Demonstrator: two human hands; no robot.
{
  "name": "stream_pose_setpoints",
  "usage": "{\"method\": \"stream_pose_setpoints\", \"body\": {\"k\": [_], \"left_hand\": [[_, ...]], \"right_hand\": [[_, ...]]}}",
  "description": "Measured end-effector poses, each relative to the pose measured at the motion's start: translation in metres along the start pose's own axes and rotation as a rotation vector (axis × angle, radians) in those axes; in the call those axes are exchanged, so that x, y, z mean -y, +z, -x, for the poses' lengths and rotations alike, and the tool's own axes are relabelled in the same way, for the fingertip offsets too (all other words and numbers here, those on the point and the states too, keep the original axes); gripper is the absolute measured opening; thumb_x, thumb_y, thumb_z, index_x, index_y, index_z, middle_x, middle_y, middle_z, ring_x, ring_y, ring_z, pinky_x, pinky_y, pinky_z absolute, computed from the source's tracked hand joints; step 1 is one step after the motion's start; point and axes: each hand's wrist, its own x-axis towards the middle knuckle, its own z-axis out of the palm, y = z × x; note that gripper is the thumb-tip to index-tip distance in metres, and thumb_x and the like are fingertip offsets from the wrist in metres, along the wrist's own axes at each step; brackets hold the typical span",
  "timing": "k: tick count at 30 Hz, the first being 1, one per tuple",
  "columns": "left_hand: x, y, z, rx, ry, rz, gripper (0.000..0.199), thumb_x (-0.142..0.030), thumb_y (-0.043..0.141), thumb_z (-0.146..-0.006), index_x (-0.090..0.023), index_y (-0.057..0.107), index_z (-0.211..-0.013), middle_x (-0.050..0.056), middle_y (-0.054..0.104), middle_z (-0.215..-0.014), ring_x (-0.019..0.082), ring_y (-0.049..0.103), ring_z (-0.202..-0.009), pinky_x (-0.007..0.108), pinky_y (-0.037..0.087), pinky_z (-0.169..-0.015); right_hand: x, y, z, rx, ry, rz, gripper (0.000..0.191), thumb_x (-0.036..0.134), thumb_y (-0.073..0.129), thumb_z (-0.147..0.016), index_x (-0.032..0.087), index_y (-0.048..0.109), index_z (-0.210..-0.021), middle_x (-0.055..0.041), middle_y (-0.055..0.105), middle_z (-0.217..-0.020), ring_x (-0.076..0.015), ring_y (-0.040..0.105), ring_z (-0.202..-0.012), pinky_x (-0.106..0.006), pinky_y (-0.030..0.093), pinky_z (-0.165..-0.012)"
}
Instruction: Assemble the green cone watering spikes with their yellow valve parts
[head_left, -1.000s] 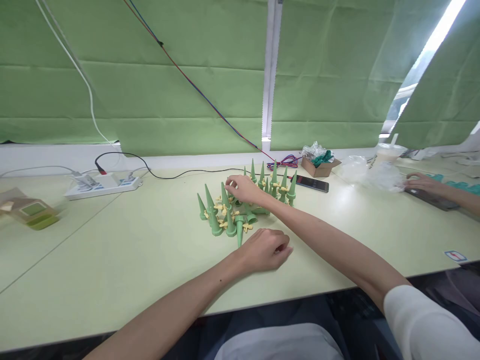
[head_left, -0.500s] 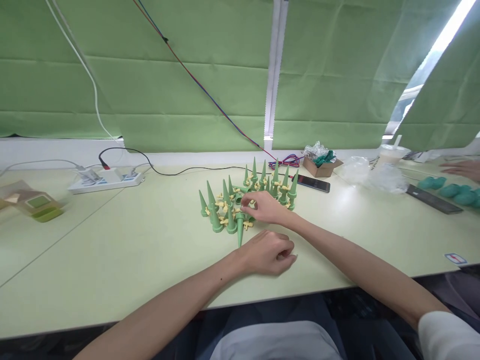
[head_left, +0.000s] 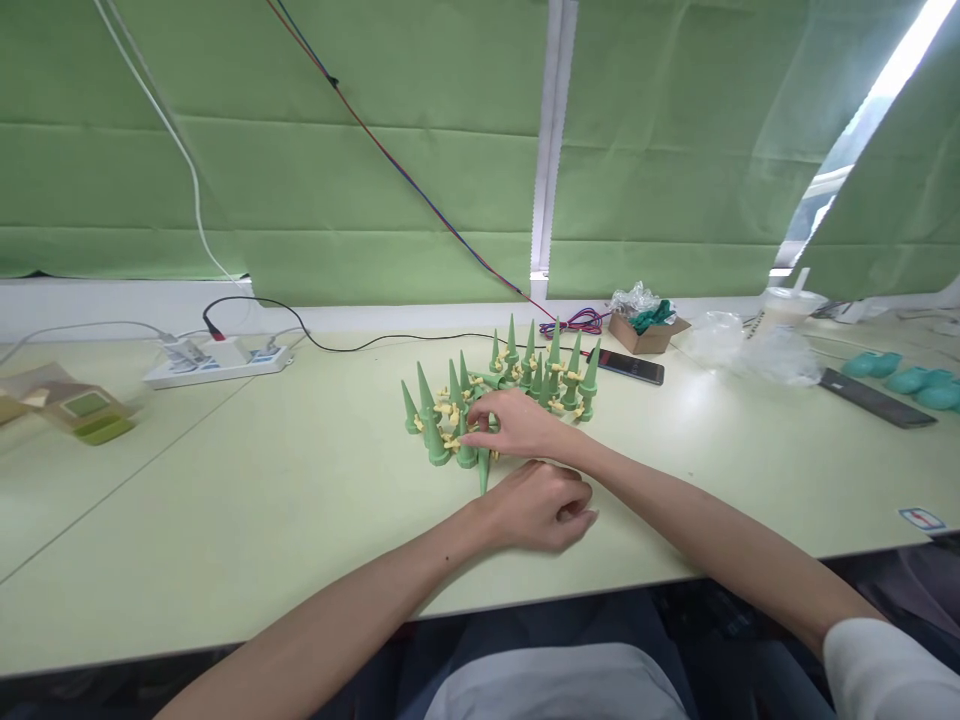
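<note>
On the table stands a cluster of green plant-watering spikes (head_left: 434,440) with small yellow valves (head_left: 418,424) on their sides. My right hand (head_left: 517,422) reaches over the front of the cluster, with thumb and forefinger bent close together beside an upright spike (head_left: 463,428). Whatever may be between those fingertips is too small to make out. Below the palm, one spike (head_left: 484,476) lies pointing towards me, its wide end covered by the hand. My left hand (head_left: 544,505) rests on the table in front of the cluster, curled into a loose fist with nothing visible in it.
Behind the spikes lie a phone (head_left: 630,367), a small cardboard box (head_left: 651,336) and coiled wire (head_left: 577,321). A power strip (head_left: 217,368) and an open carton (head_left: 86,412) are on the left. A lidded cup (head_left: 784,308), a dark bar (head_left: 876,398) and teal objects (head_left: 921,380) stand right.
My right hand has moved a little left and towards me, now covering the wide end of the lying spike. My left hand keeps its place. Another person's hand at the far right has left view.
</note>
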Motion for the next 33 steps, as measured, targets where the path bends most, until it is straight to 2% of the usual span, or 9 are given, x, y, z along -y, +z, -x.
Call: {"method": "stream_pose_setpoints", "body": {"k": [8,17,23,28,33], "left_hand": [[-0.002,-0.001,0.000,-0.001,0.000,-0.011,0.030,-0.021,0.055,-0.081,-0.018,0.036,-0.058,-0.002,0.044,-0.054,0.009,0.031,-0.048,0.029,0.023,-0.050],[-0.001,0.000,0.000,0.000,0.020,-0.024,0.030,-0.020,0.056,-0.081,-0.018,0.037,-0.058,-0.003,0.044,-0.053,0.008,0.031,-0.048,0.028,0.024,-0.048],[-0.002,-0.001,0.000,0.006,0.044,-0.019,0.030,-0.021,0.054,-0.083,-0.018,0.038,-0.059,-0.002,0.045,-0.054,0.009,0.035,-0.049,0.027,0.026,-0.051],[-0.004,-0.002,0.000,0.024,0.027,-0.012,0.030,-0.023,0.055,-0.084,-0.018,0.038,-0.060,-0.002,0.049,-0.059,0.009,0.037,-0.051,0.028,0.026,-0.051],[-0.003,-0.001,0.001,0.019,0.032,-0.041,0.030,-0.023,0.054,-0.085,-0.017,0.037,-0.061,-0.001,0.049,-0.060,0.009,0.038,-0.053,0.027,0.028,-0.054]], "right_hand": [[0.006,0.003,0.000,0.024,-0.074,-0.060,0.031,0.026,0.065,-0.088,0.018,0.055,-0.060,0.0040,0.056,-0.058,-0.0101,0.042,-0.055,-0.025,0.031,-0.056],[0.006,0.003,0.000,0.043,-0.128,-0.070,0.031,0.025,0.065,-0.087,0.017,0.053,-0.060,0.0038,0.054,-0.059,-0.0097,0.041,-0.056,-0.024,0.032,-0.057],[0.004,0.001,0.002,0.019,-0.100,-0.084,0.028,0.022,0.064,-0.084,0.016,0.054,-0.059,0.0043,0.052,-0.056,-0.0088,0.040,-0.054,-0.023,0.031,-0.056],[0.005,-0.013,0.004,-0.059,-0.036,-0.154,0.023,0.023,0.065,-0.082,0.015,0.058,-0.061,0.0044,0.053,-0.056,-0.0081,0.041,-0.054,-0.023,0.031,-0.056],[-0.003,-0.037,0.006,-0.133,0.082,-0.206,0.028,0.030,0.061,-0.085,0.016,0.055,-0.062,0.0025,0.053,-0.058,-0.0095,0.043,-0.055,-0.024,0.032,-0.056]]}}
